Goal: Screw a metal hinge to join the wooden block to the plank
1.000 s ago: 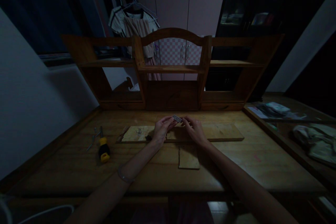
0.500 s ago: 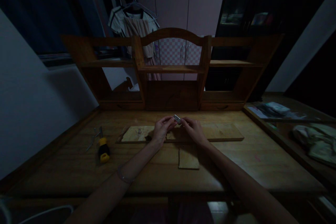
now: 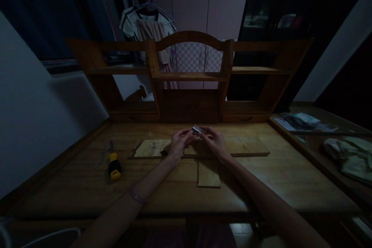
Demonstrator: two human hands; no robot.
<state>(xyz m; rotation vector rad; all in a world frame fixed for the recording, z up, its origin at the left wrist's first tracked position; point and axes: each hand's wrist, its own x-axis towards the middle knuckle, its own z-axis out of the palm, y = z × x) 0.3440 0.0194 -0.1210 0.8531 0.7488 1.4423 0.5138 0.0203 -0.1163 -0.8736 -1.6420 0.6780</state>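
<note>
- Near the front edge of the desk [image 3: 174, 199]: small board [image 3: 208, 176] lies flat; whether it touches the long board is unclear.
- Leftward: yellow-and-black screwdriver [image 3: 114, 167] beside a thin metal item [image 3: 100, 159], form indistinct; presumably placed there for easy reach, out of the hands' way.
- Farther in: long board [image 3: 247, 146] lies crosswise beneath the hands.
- Above it: left hand [image 3: 178, 144] and right hand [image 3: 215, 142] pinch opposite ends of a small metal piece [image 3: 197, 130], likely for steadiness and fine turning.
- Behind: wooden shelf unit [image 3: 190, 76] stands upright.
</note>
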